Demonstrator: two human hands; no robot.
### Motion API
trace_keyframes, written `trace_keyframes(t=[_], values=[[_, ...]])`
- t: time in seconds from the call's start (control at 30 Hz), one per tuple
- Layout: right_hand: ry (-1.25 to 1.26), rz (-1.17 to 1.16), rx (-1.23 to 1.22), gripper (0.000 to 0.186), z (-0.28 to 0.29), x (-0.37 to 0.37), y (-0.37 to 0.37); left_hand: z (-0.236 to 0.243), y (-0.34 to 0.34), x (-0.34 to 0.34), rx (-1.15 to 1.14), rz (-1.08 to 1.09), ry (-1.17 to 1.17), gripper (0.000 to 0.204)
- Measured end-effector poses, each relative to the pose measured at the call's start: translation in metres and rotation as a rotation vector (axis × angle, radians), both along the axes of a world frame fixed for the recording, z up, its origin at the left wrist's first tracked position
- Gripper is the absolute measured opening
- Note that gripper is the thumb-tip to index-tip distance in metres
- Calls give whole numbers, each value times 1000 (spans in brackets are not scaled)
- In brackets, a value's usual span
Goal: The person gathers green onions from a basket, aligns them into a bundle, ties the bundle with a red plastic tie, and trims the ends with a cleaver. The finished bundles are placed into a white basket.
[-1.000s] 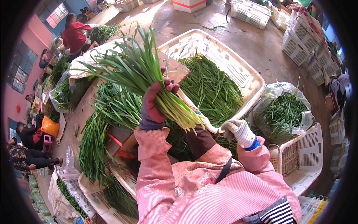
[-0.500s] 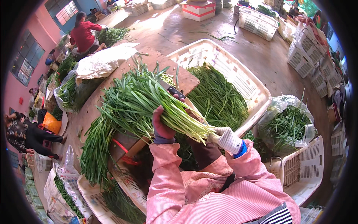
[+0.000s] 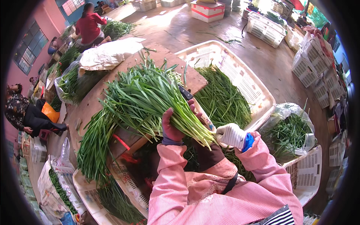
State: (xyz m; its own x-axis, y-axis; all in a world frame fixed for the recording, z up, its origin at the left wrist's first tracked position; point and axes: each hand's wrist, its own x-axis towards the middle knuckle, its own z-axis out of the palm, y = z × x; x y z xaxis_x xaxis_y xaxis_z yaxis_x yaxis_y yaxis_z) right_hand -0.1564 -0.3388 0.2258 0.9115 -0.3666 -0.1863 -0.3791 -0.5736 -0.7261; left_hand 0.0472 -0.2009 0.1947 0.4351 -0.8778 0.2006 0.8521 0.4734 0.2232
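A bunch of long green leafy stalks with pale ends (image 3: 187,125) is gripped in my left hand (image 3: 172,127), which wears a dark red glove. My right hand (image 3: 228,135), in a white knit glove, is closed beside the pale ends; what its fingers pinch is too small to make out. More stalks (image 3: 93,142) lie on a worn wooden board (image 3: 84,108) and hang over its near edge. A black-handled knife (image 3: 185,93) lies on the board behind the bunch. A red strap (image 3: 122,142) shows below it.
A white crate (image 3: 258,101) holds greens beyond my hands, with a bag of greens (image 3: 288,131) to the right. Stacked crates (image 3: 307,63) line the right. A person in red (image 3: 88,26) sits at the back; another person in dark clothes (image 3: 26,116) is at the left.
My left hand has lowered the bunch from a raised, upright hold to a flatter position over the board. My right hand has come up against the pale ends and is now curled more tightly.
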Motion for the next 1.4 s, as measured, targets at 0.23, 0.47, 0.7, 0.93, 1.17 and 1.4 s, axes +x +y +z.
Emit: trace_keyframes(t=[0.23,0.47,0.7,0.93,1.17,1.4], values=[[-107,-224,-70,17,16,-19,-13,-8,-4,6,32,68,28,52],[-140,109,-227,24,29,8,13,-13,-11,5,16,62,84,54],[-82,97,-296,15,10,22,14,1,-6,0,163,132,31,54],[-236,-188,-102,13,20,10,6,-5,-4,2,147,125,69,51],[22,159,-440,44,36,40,30,-12,-7,-1,198,135,83,47],[-166,29,-129,25,15,40,24,-24,-6,-2,194,124,131,49]])
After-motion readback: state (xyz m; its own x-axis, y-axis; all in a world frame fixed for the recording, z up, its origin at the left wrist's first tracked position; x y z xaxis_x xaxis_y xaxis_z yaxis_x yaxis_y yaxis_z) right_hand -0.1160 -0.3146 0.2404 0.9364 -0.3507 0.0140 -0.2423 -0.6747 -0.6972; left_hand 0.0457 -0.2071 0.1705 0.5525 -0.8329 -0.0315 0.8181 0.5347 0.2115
